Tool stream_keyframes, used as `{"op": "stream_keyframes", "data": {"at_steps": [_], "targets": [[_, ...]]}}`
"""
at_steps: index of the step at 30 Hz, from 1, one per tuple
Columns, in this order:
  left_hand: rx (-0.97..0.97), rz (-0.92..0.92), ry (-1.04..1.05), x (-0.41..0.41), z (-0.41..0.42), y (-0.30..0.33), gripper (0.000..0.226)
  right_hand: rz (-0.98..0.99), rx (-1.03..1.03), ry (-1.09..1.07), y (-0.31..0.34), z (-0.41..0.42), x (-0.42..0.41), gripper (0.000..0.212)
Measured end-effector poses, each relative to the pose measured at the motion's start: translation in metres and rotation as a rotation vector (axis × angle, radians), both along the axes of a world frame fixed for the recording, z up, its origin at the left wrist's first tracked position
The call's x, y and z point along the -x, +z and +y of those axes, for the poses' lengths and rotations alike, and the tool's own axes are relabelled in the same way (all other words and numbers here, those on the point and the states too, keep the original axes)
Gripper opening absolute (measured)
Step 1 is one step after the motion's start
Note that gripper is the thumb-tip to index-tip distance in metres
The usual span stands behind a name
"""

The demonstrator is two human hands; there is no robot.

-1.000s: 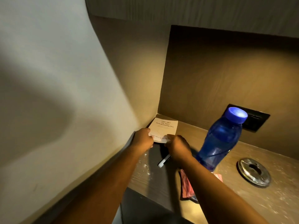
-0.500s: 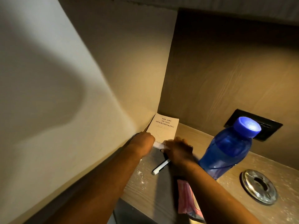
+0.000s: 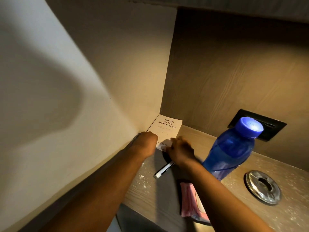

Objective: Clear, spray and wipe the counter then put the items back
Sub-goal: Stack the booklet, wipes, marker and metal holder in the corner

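1. The left hand (image 3: 148, 142) is at the near left corner of the book (image 3: 165, 131). It looks curled and its fingers are hidden from the camera, so I cannot tell if it grips the book or only rests against it.
2. The right hand (image 3: 179, 150) lies on the near right edge of the book. The fingers are bent and spread over the cover, but they are blurred, and I cannot tell if they pinch the edge or only press on it.
3. The book is white with black letters: "THE ART OF NOT OVERTHINKING". It sits in the far left corner of the counter (image 3: 192, 136), touching the side wall (image 3: 66, 97) and close to the wooden back panel (image 3: 234, 72).
4. A pen (image 3: 164, 169) lies on the counter just under the right wrist. It is white with a dark part, and its tip points to the near left.
5. A pink packet (image 3: 189, 201) lies near the front edge of the counter, partly hidden by the right forearm.
6. A blue bottle (image 3: 232, 148) with a blue cap stands to the right of the right hand, near it but apart from it.
7. Behind the bottle, a black socket plate (image 3: 267, 126) is on the back panel.
8. A round metal ring (image 3: 263, 187) is set in the counter to the right of the bottle.
9. White specks are on the counter near the pen and around the ring.
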State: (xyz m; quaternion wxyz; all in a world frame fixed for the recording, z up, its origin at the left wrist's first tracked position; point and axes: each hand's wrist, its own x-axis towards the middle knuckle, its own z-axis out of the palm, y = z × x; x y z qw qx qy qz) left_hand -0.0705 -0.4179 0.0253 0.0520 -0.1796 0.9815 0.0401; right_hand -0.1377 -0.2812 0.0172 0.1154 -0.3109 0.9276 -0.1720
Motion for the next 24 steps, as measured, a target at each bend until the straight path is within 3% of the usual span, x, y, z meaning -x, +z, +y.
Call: {"op": "stream_keyframes", "data": {"at_steps": [3,6,9,12,15,19,24], "targets": [[-0.202,0.287,0.038,-0.019,0.029,0.001,0.023,-0.008,0.28,0.079,0.007,0.031,-0.019,0.018],[-0.426,0.36,-0.014,-0.033,0.069,-0.005,0.018,0.114,0.429,0.058,0.002,0.084,-0.044,0.016],[-0.524,0.284,-0.113,-0.039,0.101,-0.012,0.02,0.127,0.359,-0.102,-0.008,0.142,-0.065,0.012],[-0.487,0.156,-0.275,-0.036,0.126,-0.013,0.021,0.189,0.273,-0.363,-0.022,0.196,-0.084,0.01],[-0.5,0.007,-0.288,-0.029,0.141,-0.013,0.019,0.091,0.137,-0.617,-0.029,0.221,-0.098,0.033],[-0.526,-0.1,-0.24,-0.022,0.148,-0.008,0.017,-0.149,0.247,-0.704,-0.031,0.218,-0.098,0.027],[-0.701,-0.173,-0.079,-0.03,0.157,-0.013,0.012,-0.403,0.47,-0.829,-0.028,0.201,-0.095,0.011]]}}
